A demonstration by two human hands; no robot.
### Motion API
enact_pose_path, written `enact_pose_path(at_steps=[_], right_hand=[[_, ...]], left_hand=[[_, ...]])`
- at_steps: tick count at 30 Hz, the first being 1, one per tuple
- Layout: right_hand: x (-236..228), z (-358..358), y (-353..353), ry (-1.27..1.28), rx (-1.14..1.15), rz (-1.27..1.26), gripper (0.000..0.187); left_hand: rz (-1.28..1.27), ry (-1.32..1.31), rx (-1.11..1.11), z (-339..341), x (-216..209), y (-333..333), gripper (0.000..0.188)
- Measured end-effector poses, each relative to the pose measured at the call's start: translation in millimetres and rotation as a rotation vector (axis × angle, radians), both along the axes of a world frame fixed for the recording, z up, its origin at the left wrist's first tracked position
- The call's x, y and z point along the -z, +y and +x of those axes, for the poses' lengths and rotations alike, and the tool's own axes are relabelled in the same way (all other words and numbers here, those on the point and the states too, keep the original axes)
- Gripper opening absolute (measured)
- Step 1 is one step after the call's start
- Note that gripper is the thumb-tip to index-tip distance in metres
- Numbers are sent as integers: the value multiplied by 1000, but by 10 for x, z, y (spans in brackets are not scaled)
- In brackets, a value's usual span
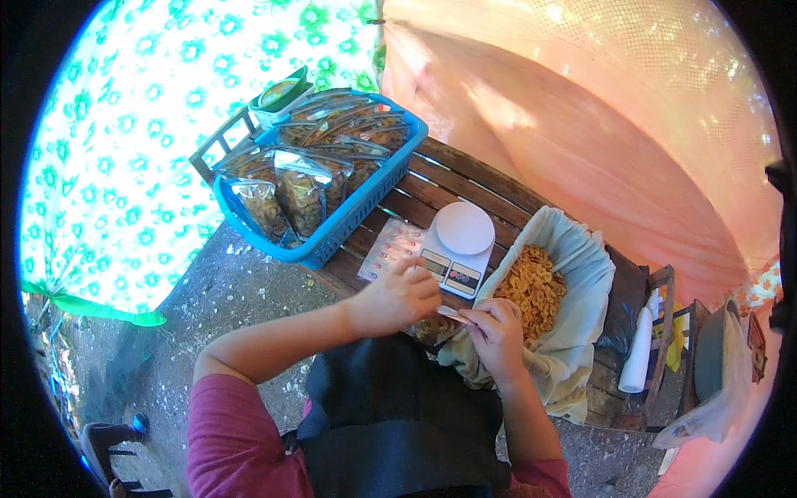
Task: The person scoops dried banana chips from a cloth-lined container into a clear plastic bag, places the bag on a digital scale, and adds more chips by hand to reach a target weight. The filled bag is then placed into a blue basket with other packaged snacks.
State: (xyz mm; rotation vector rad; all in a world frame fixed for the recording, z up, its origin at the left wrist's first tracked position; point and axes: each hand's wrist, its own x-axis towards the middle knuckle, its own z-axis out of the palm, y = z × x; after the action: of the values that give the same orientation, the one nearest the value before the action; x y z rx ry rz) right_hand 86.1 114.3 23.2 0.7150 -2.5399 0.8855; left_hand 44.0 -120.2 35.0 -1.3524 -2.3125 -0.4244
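Observation:
My right hand (498,334) pinches the top edge of a clear plastic bag (435,330) with chips in it, low in front of my apron. Just left of it, my left hand (397,297) is closed with curled fingers. Whatever it may grip is hidden. Beyond my hands sits a white kitchen scale (465,229) with nothing on its round plate. Partly beside the scale lies a sheet of small red-and-white labels (388,249). To the right, a cloth-lined container (586,307) holds loose golden-brown chips (533,290), close to my right hand.
A blue plastic basket (365,199) full of filled zip bags (299,199) stands at the slatted wooden bench's (515,184) left end. Behind it are green and white bowls (282,93). A white bottle-like roll (638,353) leans at the right end. Patterned and orange sheets hang around.

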Motion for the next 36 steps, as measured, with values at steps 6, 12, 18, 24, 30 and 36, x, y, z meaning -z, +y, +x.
enact_pose_path(at_steps=[6,12,18,24,30,36], right_hand=[[26,8,-55,22,-41,49,16],[28,76,63,-43,-25,17,19],[0,29,60,-2,-26,-3,19],[-161,-61,-23,0,-102,-9,20],[-413,-106,-155,47,-135,-34,27],[-467,-143,-50,-54,21,-345,36]], left_hand=[[-56,-56,1,140,29,193,12],[-77,-42,-2,119,23,-38,12],[22,-214,-50,68,13,-214,12],[77,-249,-87,137,-122,-95,14],[10,-142,-206,254,-547,-199,13],[475,-273,-580,-175,-1272,-1225,17]])
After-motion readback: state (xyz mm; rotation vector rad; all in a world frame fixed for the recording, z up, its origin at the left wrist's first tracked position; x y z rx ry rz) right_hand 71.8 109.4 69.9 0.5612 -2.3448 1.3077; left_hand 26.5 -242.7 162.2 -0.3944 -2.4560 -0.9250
